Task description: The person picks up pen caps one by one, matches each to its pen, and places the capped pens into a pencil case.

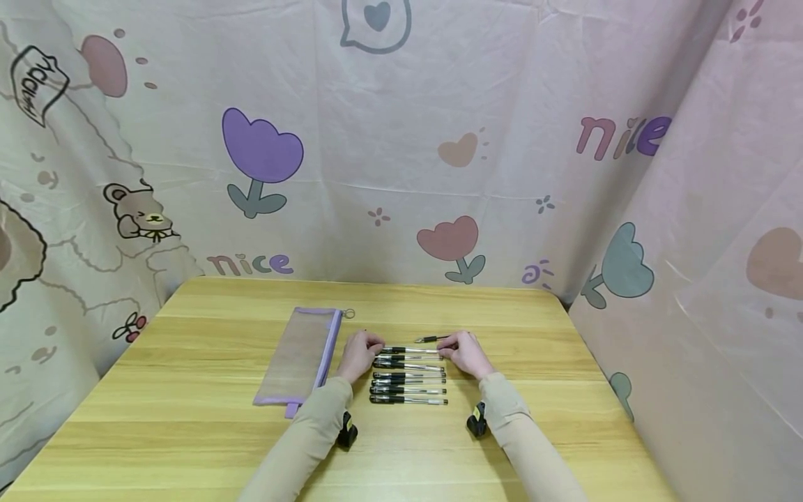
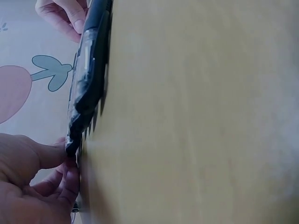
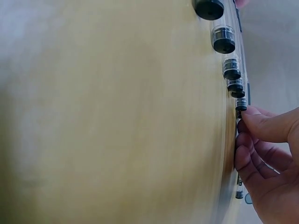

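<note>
Several clear-barrelled gel pens (image 1: 409,400) with black caps lie side by side in a row on the table, caps to the left. My left hand (image 1: 360,355) pinches the capped end of the farthest pen (image 1: 410,350) in that row. At the same pen's other end, my right hand (image 1: 465,353) pinches the tip between thumb and fingers. One more pen (image 1: 429,339) lies just beyond, partly hidden behind the right hand. In the left wrist view, nearer pens (image 2: 88,70) overlap the held one; the right wrist view shows the black pen ends (image 3: 224,39) in line.
A mesh zip pouch (image 1: 295,355) with purple edging lies flat left of the pens, its key ring (image 1: 349,314) at the far corner. The wooden table (image 1: 207,432) meets a printed cloth backdrop (image 1: 376,230) at the back and sides.
</note>
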A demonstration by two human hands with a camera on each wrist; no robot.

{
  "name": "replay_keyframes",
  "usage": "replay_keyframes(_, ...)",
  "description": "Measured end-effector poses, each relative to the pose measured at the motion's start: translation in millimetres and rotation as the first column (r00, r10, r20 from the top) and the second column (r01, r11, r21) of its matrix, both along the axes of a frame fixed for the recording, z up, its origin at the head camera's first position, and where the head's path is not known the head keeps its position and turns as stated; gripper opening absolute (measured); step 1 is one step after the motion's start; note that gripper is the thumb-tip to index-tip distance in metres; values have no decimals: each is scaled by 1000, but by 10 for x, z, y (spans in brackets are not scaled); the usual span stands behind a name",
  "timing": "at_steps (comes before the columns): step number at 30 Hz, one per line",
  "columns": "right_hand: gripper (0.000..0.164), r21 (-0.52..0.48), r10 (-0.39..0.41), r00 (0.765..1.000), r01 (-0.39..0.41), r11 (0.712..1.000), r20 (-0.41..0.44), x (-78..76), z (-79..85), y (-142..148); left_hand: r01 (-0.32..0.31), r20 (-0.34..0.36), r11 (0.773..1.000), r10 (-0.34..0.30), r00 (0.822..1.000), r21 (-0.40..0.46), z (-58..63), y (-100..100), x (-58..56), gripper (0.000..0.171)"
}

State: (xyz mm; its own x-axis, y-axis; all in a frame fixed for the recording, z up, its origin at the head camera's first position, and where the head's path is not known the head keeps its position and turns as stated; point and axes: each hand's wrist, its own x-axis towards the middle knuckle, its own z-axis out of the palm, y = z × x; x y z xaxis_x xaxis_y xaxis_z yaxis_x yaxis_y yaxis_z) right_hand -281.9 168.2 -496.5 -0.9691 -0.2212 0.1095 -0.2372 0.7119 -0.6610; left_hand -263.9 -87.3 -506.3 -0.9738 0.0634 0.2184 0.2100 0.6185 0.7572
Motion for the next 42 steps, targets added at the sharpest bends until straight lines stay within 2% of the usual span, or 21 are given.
replay_keyframes(9, 13, -10, 30, 1000, -30, 1000, -8, -22, -23, 28, 2, 2, 1000, -2, 1000, 30, 26, -2, 23, 16)
replay_keyframes(14, 21, -81, 14, 1000, -13, 997, 18, -25, -44, 48, -12, 31, 997, 10, 999, 75, 50, -11, 55, 19)
replay_keyframes(19, 23, -183, -34, 999, 37, 983, 17, -32, -35, 61, -78, 22, 986, 75, 997, 145, 34, -50, 57, 22)
replay_keyframes(23, 24, -228, -94, 996, 90, 969, -4, -52, -15, 72, -140, -63, 978, 151, 987, 154, 6, -89, 49, 22)
replay_keyframes(26, 26, -213, -142, 990, 137, 967, -8, -67, -1, 86, -177, -96, 971, 194, 976, 159, 6, -105, 54, 24)
replay_keyframes(29, 27, -177, -166, 986, 162, 971, -8, -85, 4, 98, -196, -79, 966, 211, 974, 166, 12, -116, 60, 28)
replay_keyframes(34, 28, -117, -175, 984, 171, 978, -18, -121, -15, 111, -192, -39, 968, 201, 979, 160, 11, -132, 59, 34)
replay_keyframes(37, 30, -105, -173, 985, 170, 980, -23, -130, -25, 117, -190, 3, 969, 192, 981, 157, 14, -138, 58, 39)
replay_keyframes(42, 31, -85, -178, 984, 177, 981, -2, -130, -34, 120, -189, 27, 972, 187, 982, 140, 18, -146, 59, 44)
